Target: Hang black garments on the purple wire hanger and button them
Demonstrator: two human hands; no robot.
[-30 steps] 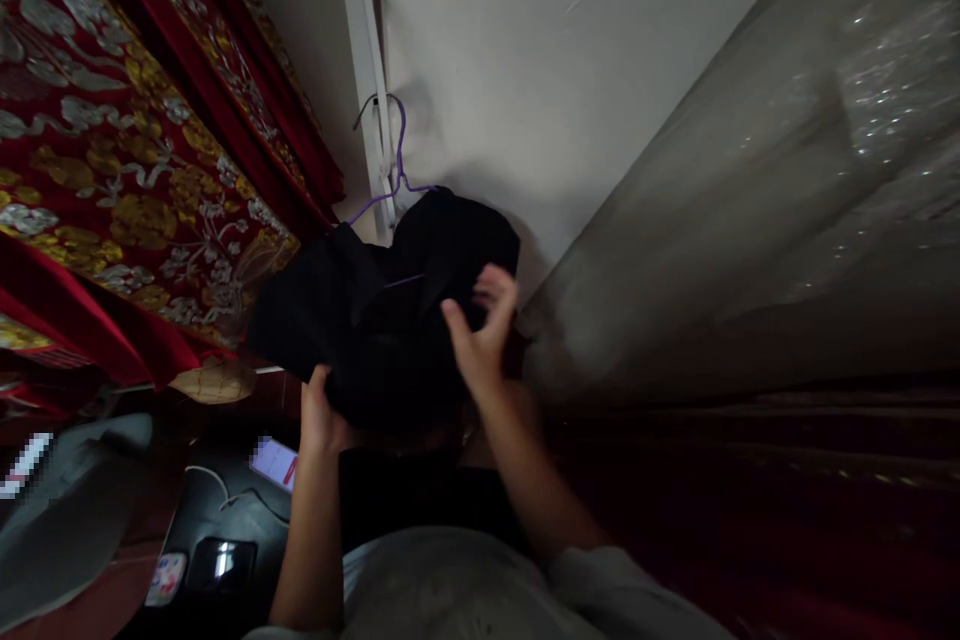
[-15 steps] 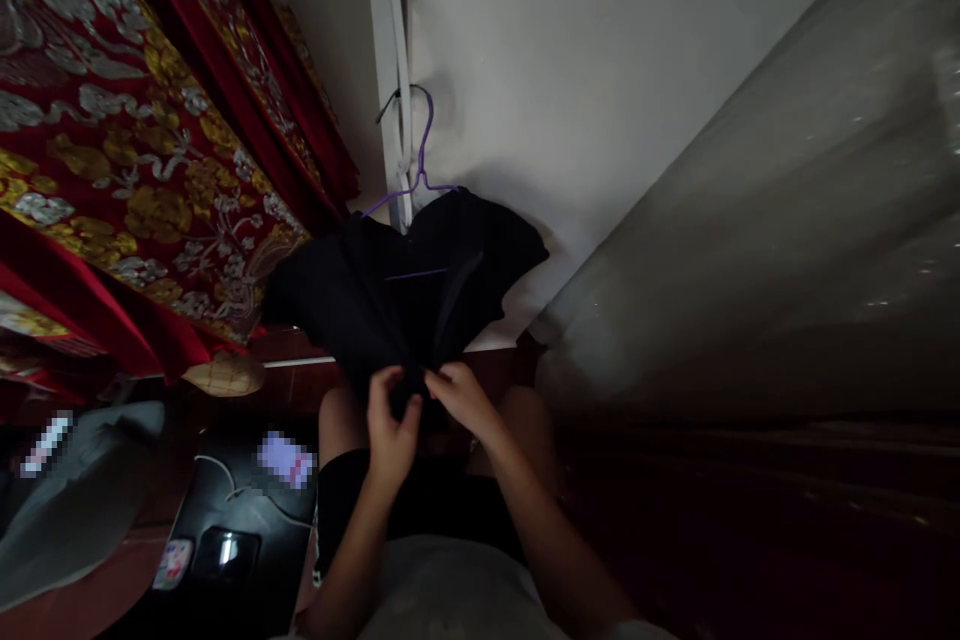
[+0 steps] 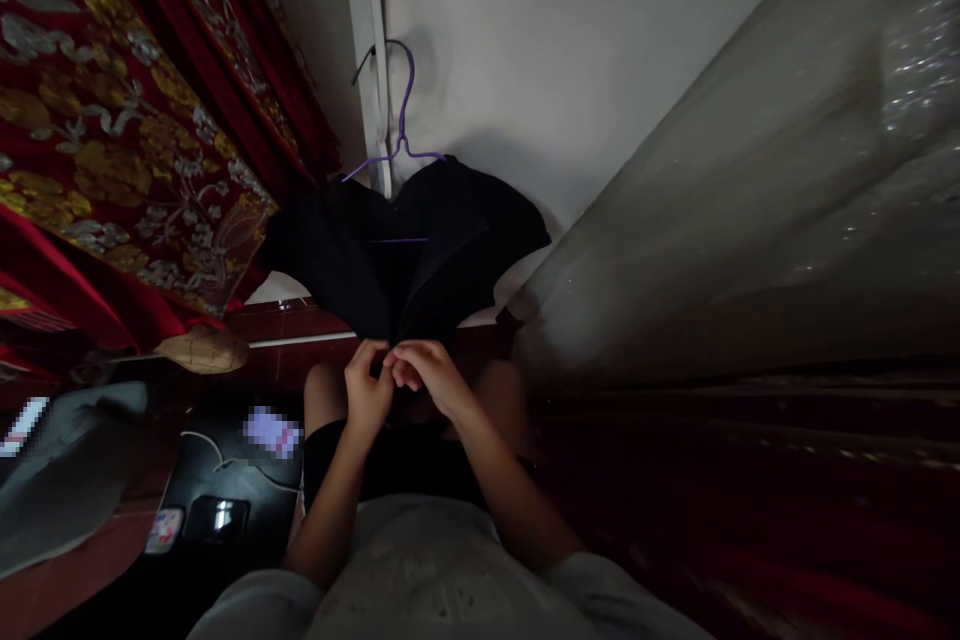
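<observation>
A black short-sleeved shirt [image 3: 480, 220] with an open collar hangs on a purple hanger [image 3: 403, 120] in front of me. Its two front edges come together at the bottom of the neck opening. There my left hand [image 3: 367, 392] is closed in a pinch on the cloth, thumb toward the right hand. My right hand [image 3: 435, 375] meets it from the other side, fingers curled and fingertips on the shirt's front edge. The two hands nearly touch. Whether a button or other small piece lies between the fingertips is too dark to make out.
The hanger hooks on a white strip [image 3: 379, 70] along the wall [image 3: 525, 20]. Red cloth with gold and silver embroidery [image 3: 112, 140] hangs at left. Translucent sheeting [image 3: 712, 240] covers the right side. A dark stool-like surface [image 3: 266, 500] at lower left holds a phone [image 3: 217, 518] and a cable.
The view has shifted, so everything sits slightly up and left. My right hand has turned over and its fingers have curled in closer to my left hand at the shirt front.
</observation>
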